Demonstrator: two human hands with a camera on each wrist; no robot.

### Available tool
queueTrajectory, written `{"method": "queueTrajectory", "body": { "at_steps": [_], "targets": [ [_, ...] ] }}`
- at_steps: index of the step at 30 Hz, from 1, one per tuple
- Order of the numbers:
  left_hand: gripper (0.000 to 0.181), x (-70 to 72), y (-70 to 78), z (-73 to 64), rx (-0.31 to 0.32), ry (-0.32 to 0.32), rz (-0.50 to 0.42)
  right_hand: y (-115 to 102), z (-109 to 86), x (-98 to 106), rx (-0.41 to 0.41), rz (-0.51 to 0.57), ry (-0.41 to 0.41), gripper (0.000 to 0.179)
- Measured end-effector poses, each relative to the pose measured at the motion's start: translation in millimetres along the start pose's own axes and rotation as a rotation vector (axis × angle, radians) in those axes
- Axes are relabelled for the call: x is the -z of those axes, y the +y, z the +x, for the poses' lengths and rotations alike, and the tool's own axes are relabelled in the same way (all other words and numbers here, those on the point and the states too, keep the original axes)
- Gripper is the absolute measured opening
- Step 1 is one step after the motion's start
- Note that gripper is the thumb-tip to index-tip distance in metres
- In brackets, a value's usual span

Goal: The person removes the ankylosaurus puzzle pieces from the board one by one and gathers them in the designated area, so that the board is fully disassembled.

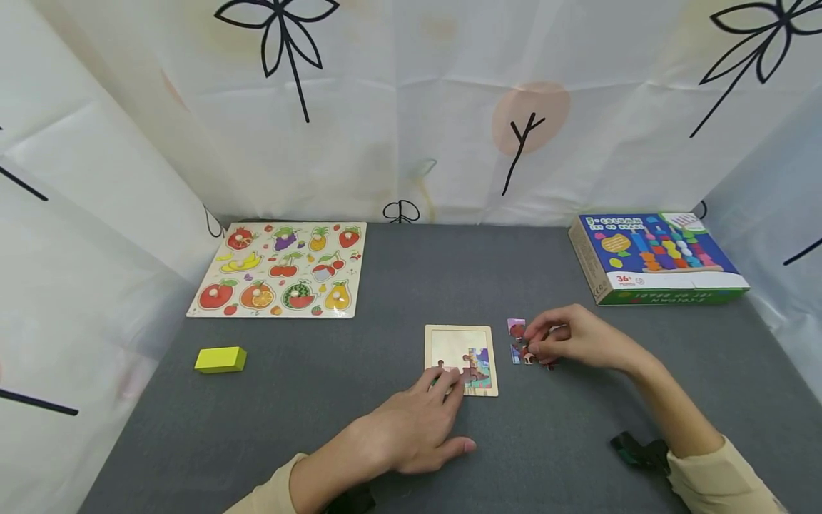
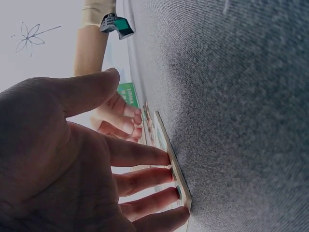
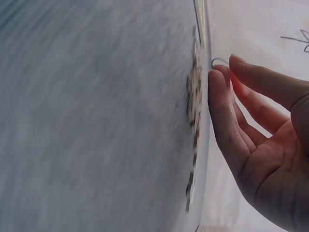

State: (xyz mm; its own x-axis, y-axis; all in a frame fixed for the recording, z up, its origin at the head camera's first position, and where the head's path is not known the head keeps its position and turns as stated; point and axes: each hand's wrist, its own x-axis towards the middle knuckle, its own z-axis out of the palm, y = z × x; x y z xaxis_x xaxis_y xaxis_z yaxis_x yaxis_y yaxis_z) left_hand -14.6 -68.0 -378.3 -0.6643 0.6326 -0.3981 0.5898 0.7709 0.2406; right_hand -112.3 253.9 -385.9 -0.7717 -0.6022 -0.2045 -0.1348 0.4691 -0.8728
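Find wooden tray jigsaw [image 1: 457,329] flat on grey tabletop [image 1: 392,285], a little right of and below centre in the head view. Note a few fitted pieces [image 1: 480,363] grouped at the tray's lower right; bare wood across the upper and left parts, as far as visible past the fingers.

See left hand [image 1: 417,432] at lower centre of the frame, fingers outstretched, tips on the tray's lower-left part, thumb spread away. Confirm contact near the tray edge in the left wrist view.

Find right hand [image 1: 581,339] right of centre, over loose jigsaw pieces [image 1: 516,325] just beside the tray. Read thumb and fingers as loosely bent, tips near one another, with no piece visible between. Cannot count the loose pieces: partly covered.

Judge step in hand as selecting the next piece, with the tray only partly filled. Expect to need a fingertip pinch on one thin piece, then a turn to match tabs and picture to the fitted group, with the tray steadied.

Log also: fruit peg puzzle [image 1: 305,273] at left, yellow block [image 1: 220,360] below it, 5-column toy box [image 1: 664,250] at right.
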Motion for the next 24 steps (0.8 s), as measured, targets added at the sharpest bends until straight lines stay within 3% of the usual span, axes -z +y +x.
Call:
{"method": "queueTrajectory", "body": {
  "at_steps": [11,24],
  "targets": [
    [0.082,-1.1,-0.4,0.5,0.0,0.012,0.012,-14.4,18.7,-13.0,-0.026,-0.01,-0.032,0.022],
    [0.083,-0.9,-1.3,1.8,0.002,-0.01,-0.003,-20.4,49.4,-36.8,0.081,-0.044,-0.069,0.016]
  ]
}}
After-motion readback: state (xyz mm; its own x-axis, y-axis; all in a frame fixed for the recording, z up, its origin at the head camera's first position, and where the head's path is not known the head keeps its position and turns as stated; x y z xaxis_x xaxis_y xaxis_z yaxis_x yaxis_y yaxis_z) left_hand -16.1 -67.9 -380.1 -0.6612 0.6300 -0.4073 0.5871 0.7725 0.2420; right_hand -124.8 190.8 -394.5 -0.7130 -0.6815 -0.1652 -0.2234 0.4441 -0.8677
